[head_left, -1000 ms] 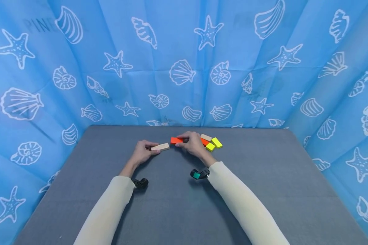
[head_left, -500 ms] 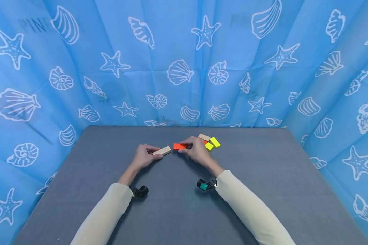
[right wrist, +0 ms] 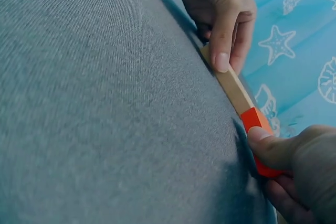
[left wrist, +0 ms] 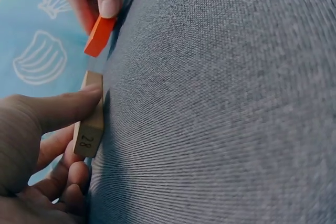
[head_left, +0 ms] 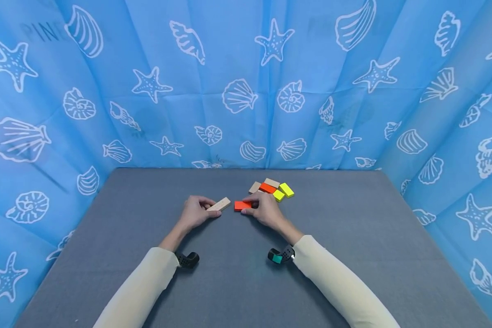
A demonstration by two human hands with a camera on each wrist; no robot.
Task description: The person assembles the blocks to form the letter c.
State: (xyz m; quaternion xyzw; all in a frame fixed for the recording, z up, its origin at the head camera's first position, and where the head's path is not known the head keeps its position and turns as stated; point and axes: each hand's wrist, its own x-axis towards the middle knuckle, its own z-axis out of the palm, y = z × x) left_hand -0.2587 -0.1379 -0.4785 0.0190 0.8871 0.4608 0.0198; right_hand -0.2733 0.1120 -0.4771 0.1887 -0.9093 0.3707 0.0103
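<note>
My left hand pinches a plain wooden block between thumb and fingers, its free end angled up and right in the head view. The left wrist view shows the number 28 on the near end of this wooden block. Facing it, my right hand grips an orange block by thumb and fingers. A narrow gap separates the two blocks in the head view. Seen from the right wrist, the end of the orange block overlaps the wooden one.
Just behind my right hand lies a loose cluster: a wooden block, another wooden one, an orange block and two yellow blocks. Grey cloth covers the table. A blue seashell curtain hangs along its back and sides.
Both hands have come nearer the table's front, each with its block. The wooden block has turned more slanted. A wooden block at the cluster's left, hidden by the right hand before, now shows.
</note>
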